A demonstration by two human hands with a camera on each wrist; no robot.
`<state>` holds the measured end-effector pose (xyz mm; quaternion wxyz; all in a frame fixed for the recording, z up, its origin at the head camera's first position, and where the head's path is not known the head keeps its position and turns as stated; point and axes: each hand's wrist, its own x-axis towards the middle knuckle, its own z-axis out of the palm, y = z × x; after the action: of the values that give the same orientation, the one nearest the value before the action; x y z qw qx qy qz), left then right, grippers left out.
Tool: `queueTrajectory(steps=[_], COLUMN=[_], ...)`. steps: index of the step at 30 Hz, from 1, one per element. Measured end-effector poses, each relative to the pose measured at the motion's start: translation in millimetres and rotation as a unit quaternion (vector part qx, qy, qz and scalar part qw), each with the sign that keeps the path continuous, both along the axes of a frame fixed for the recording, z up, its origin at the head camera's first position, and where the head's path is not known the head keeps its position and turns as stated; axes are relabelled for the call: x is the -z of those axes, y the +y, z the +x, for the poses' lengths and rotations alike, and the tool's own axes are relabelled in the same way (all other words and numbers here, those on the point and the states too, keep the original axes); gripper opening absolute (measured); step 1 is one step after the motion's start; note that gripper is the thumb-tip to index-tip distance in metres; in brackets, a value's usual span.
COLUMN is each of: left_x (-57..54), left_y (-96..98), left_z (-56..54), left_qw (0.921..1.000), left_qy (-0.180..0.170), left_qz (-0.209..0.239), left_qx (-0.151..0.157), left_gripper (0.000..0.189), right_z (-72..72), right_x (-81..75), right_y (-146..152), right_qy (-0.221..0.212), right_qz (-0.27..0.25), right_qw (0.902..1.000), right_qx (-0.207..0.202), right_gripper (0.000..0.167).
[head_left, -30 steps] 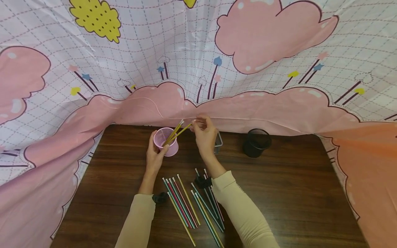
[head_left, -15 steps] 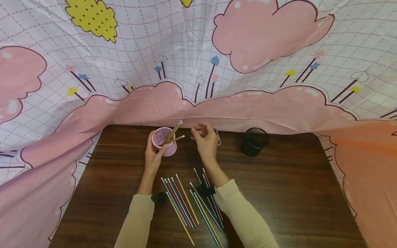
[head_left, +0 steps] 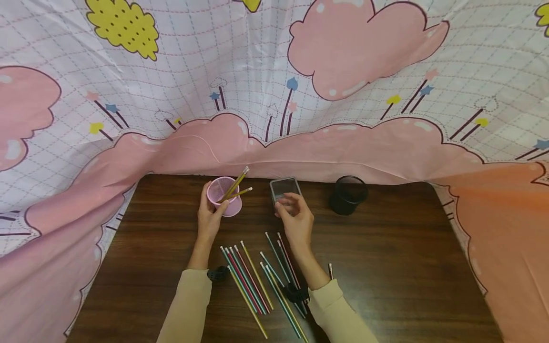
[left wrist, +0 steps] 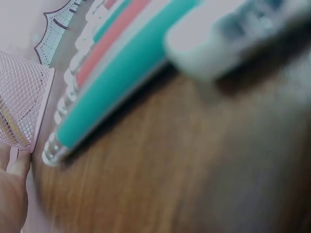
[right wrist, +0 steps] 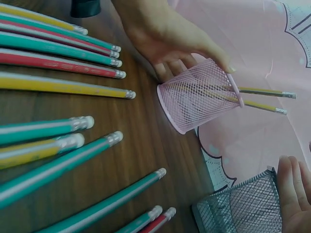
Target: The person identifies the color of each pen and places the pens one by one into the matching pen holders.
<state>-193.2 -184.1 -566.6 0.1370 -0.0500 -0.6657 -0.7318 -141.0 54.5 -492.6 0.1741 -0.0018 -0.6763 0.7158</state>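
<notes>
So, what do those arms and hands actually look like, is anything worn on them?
They are a person's arms, in plain cream sleeves that leave the forearms' lower ends bare. The left hand and right hand wear no gloves. Near each cuff sits a small black device, its details too small to tell.

Blurry pencils [left wrist: 116, 80], left wrist view

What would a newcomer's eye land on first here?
Most likely the pastel cloud-print cloth, which fills the upper part of the head view. Next, probably the pink mesh cup gripped by the left hand, yellow pencils sticking out of its mouth. Then the striped-looking spread of loose pencils on the dark table.
</notes>
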Motion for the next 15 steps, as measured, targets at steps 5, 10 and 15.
queueTrajectory(steps=[5, 10, 15], left_x=[0.2, -0.3, 0.8], left_y=[0.6, 0.7, 0.6], left_z=[-1.0, -1.3, -0.6], left_qw=[1.0000, 0.9999, 0.9997], left_qy=[0.005, 0.001, 0.000], left_qz=[-0.003, -0.009, -0.017], left_qx=[-0.005, -0.013, -0.016], left_gripper=[0.077, 0.078, 0.081], right_z=[11.9, 32.1, 51.8], right_x=[4.4, 11.5, 47.7], right_y=[6, 13, 25], right_qy=[-0.004, -0.026, -0.059], right_qz=[0.016, 0.050, 0.058], right_qw=[0.9998, 0.9983, 0.9964], right_qx=[-0.005, -0.016, -0.018], right_gripper=[0.028, 0.027, 0.028])
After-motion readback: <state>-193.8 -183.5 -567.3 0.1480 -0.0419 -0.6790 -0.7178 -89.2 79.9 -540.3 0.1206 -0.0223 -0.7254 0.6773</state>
